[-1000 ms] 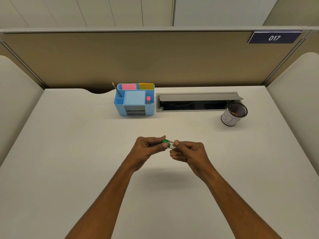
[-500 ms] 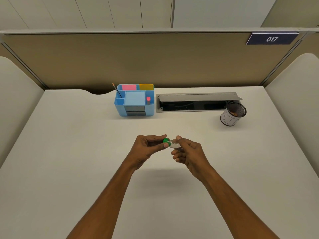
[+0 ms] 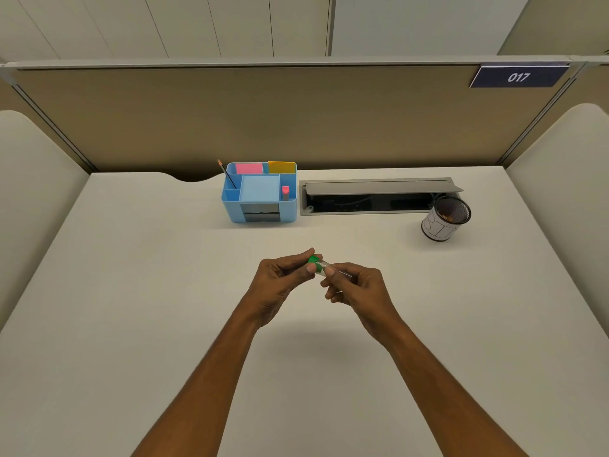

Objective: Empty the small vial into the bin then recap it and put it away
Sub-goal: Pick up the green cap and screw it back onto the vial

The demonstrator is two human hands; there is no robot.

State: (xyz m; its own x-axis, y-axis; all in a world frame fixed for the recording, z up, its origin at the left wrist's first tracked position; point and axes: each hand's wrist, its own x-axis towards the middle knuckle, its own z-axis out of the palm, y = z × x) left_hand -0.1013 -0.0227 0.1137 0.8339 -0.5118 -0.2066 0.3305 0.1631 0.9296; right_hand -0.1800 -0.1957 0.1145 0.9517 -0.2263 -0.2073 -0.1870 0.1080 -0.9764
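Note:
Both hands hold a small clear vial (image 3: 325, 267) with a green cap (image 3: 314, 262) above the middle of the white desk. My left hand (image 3: 284, 281) pinches the green cap between thumb and fingers. My right hand (image 3: 356, 287) grips the clear body, which lies nearly level and points right. The cap sits on the vial's mouth. A small round bin (image 3: 445, 220), white-labelled with a black mesh rim, stands at the far right. Something orange-brown lies inside it.
A light blue desk organiser (image 3: 260, 196) stands at the back centre with a pencil, pink and yellow notes and a red-capped item. An open cable tray (image 3: 372, 199) runs to its right. Beige partitions (image 3: 250, 120) close the back and sides.
My right hand's fingers have shifted along the vial body and the hands have turned slightly against each other at the cap. The vial stays in the same spot.

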